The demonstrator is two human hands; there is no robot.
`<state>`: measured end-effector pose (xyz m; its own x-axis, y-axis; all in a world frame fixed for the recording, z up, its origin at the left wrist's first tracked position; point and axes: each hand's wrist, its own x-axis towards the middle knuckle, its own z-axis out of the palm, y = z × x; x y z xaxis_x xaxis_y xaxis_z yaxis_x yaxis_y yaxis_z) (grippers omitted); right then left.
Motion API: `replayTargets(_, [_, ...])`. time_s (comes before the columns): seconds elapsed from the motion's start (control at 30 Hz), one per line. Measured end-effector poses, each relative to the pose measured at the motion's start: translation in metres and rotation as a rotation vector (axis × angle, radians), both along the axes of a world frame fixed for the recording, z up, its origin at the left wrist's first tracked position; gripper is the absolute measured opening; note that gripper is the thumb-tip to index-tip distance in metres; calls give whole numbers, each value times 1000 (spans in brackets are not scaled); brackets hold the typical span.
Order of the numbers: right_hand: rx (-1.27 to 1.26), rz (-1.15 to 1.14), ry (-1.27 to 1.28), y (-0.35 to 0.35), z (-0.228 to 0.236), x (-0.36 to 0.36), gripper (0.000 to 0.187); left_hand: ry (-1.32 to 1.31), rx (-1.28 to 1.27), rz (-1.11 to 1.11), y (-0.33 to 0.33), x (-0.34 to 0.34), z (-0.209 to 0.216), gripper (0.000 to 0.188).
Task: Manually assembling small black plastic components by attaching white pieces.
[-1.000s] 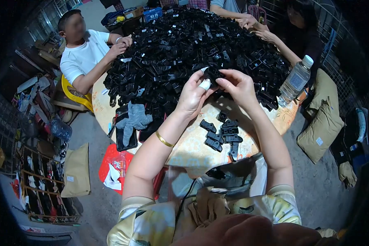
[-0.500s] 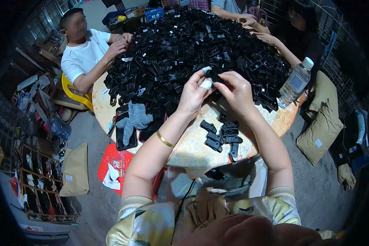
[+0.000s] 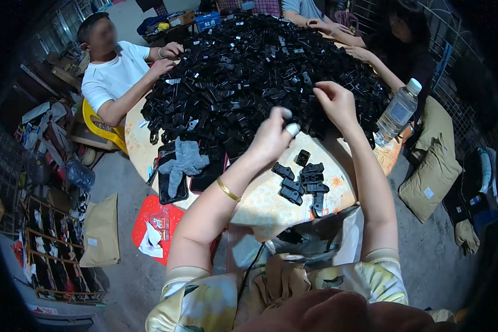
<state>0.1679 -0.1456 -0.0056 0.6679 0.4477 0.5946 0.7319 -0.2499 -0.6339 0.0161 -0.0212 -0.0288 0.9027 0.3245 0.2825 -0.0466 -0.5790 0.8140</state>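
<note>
A large heap of small black plastic parts (image 3: 232, 83) covers most of the round table. At the heap's near edge is my left hand (image 3: 274, 135), slightly blurred, with white wraps on its fingertips. Its fingers are curled, and anything in them is hidden against the black parts. Farther right, over the heap, my right hand (image 3: 337, 105) has thumb and forefinger drawn together in a pinch. Whatever lies between them cannot be made out. A small group of black plastic pieces (image 3: 311, 178) lies on the patterned tablecloth (image 3: 254, 199) between my forearms.
A clear bottle (image 3: 397, 113) stands at the right edge. On the left, a grey cloth (image 3: 183, 161) lies over a dark phone (image 3: 170, 185). Below is a red stool (image 3: 149, 213) with papers. A person in a white shirt (image 3: 119, 72) and others handle the heap.
My hands have come apart. The right has moved up and right over the heap; the left has shifted slightly right and down, its fingers more curled.
</note>
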Motion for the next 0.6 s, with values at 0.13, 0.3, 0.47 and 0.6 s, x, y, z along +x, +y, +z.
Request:
replayTargets(0.13, [-319,-134,-344,30,-3,9,32,81,414,-181,-12,-7,-16,24])
replayTargets(0.3, [-510,-241,-455,55,-2,10,35,-18,466,-383,-13,-8,-18,25])
replayTargets(0.47, [-482,-153,-264,53,-4,8,23,-130,496,-93,-11,-6,-7,20])
replayTargets(0.6, [-458,-92,-282,52,-8,4,20,-248,670,112,-1,-2,-13,39])
